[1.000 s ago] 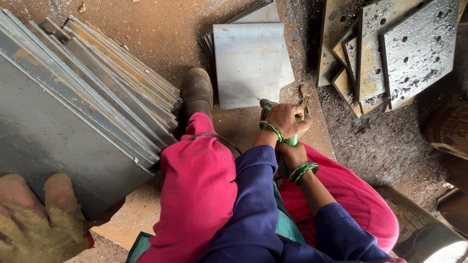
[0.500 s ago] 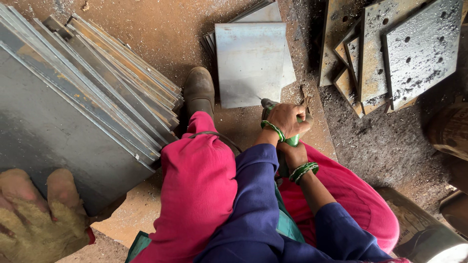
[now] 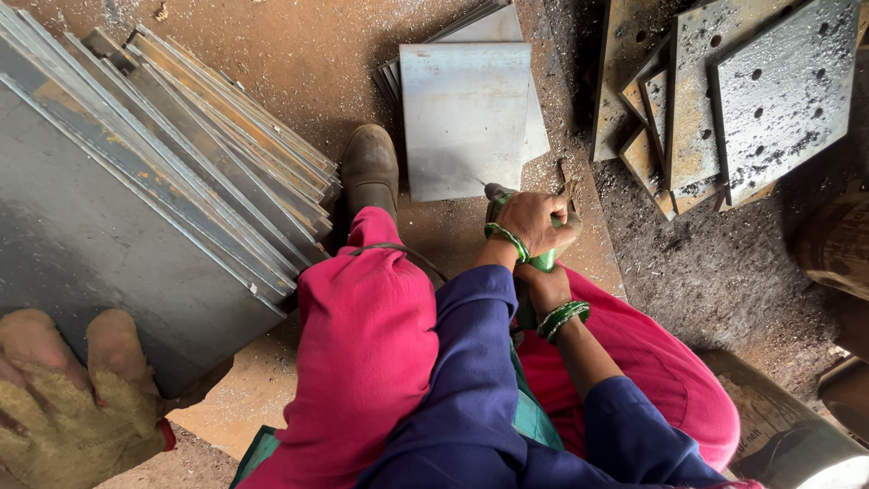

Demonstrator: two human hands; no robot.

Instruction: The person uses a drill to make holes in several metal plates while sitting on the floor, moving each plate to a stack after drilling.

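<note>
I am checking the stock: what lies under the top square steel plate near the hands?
Under the top square plate, edges of more plates stick out left and behind. Their number and faces are covered.

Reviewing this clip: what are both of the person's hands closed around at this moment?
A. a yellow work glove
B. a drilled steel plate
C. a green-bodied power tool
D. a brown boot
C: the left hand and right hand are both wrapped round the green tool, its tip at the edge of the plain steel plate; the drilled plates lie apart, untouched.
</note>
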